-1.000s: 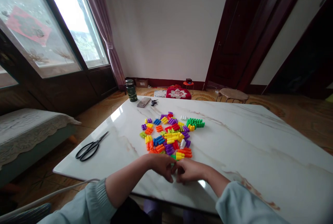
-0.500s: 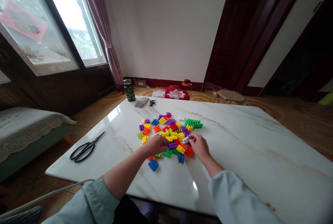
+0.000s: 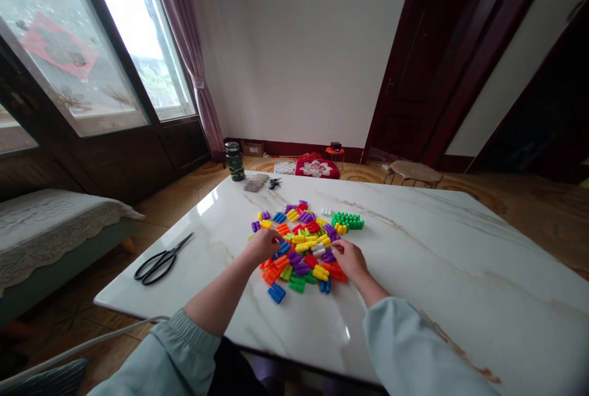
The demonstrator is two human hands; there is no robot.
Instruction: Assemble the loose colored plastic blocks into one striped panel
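Colourful plastic building blocks lie in a loose pile on the white marble-patterned table point(image 3: 405, 248). My left hand point(image 3: 263, 246) is over the pile's left side, fingers bent down beside a blue block point(image 3: 282, 249); whatever is between the fingertips is hidden. At the right edge, my right hand point(image 3: 350, 259) has its thumb and forefinger slightly apart near a purple block point(image 3: 329, 255), holding nothing visible. A white block point(image 3: 318, 250) rests among yellow and red ones between the hands. Behind the pile stands a studded green cluster of blocks point(image 3: 348, 220).
Black-handled scissors point(image 3: 164, 260) lie at the table's left. A camouflage flask point(image 3: 234, 161), a blurred packet point(image 3: 256, 183) and a small dark item like keys point(image 3: 274, 183) are at the far left edge. Beyond the table stands a round stool point(image 3: 414, 171).
My right hand has let go of the white block, which now lies in the pile. My left hand has shifted up and left, uncovering blue, orange and purple blocks. The view has tilted slightly.
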